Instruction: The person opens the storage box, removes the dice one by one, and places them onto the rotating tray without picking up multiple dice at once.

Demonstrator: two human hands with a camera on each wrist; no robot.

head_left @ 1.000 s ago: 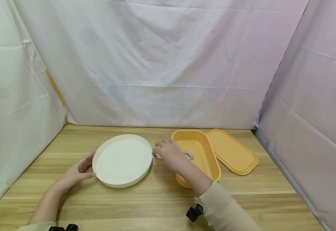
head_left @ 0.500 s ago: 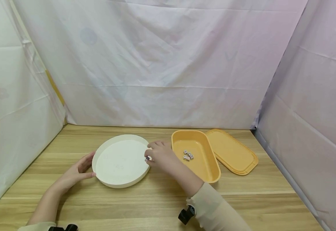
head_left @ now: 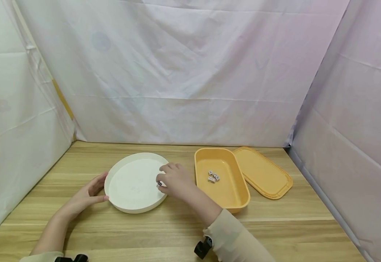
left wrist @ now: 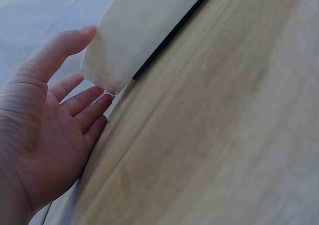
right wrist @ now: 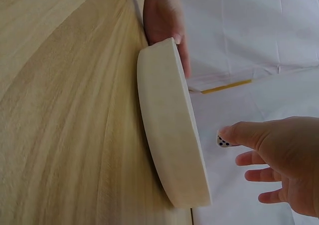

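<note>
In the head view my right hand [head_left: 176, 182] is above the right side of a round white tray [head_left: 135, 182]. Thumb and fingertips pinch a white die [right wrist: 223, 141] with dark dots, higher than the tray's rim in the right wrist view. Whether a second die is hidden there I cannot tell. My left hand [left wrist: 60, 120] rests against the tray's left outer wall, thumb on the near side and loosely extended fingers on the far side. Several white dice [head_left: 213, 177] lie grouped on the floor of a yellow rectangular box [head_left: 243, 189], right of the right hand.
A flat yellow lid [head_left: 264, 173] lies on the wooden table [head_left: 138, 236], right of the box and close against it. White cloth [head_left: 177, 72] hangs behind and along both sides of the table. Each wrist carries a black device [head_left: 203, 247].
My right hand has moved left with the pinched die, from the gap between box and tray to above the tray's right side. Left hand, tray and box have stayed put.
</note>
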